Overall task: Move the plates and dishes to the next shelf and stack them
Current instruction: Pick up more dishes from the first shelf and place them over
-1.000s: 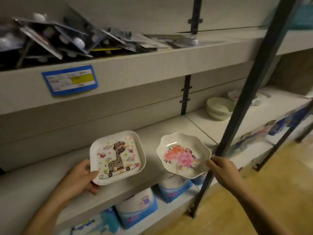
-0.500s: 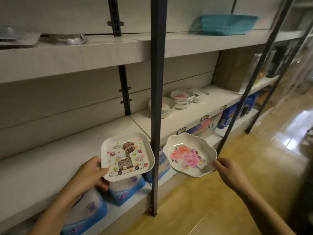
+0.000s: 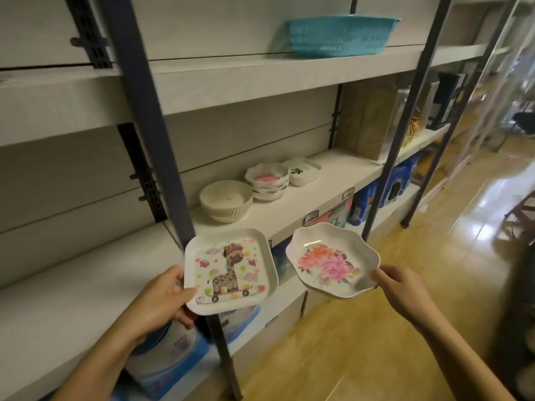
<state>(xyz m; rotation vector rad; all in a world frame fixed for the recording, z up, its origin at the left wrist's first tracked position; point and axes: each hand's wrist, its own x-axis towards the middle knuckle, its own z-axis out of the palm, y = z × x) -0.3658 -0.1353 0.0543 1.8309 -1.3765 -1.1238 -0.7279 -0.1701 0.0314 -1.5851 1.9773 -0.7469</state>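
Observation:
My left hand grips the left edge of a square white plate with a giraffe picture, held in the air in front of a dark upright post. A scalloped white dish with pink flowers is held at its lower right rim by my right hand. Both plates hover in front of the middle shelf. On that shelf stand a stack of round cream bowls, a stack of scalloped dishes and a square dish with a green print.
A turquoise basket sits on the upper shelf. A brown box stands at the shelf's right end. Blue packages fill the bottom shelf. A second post rises at the right, with shiny wooden floor beyond.
The view and both hands have shifted right along the shelving, from the left bay past the post; the stacks of dishes are now closer. Both plates stay held.

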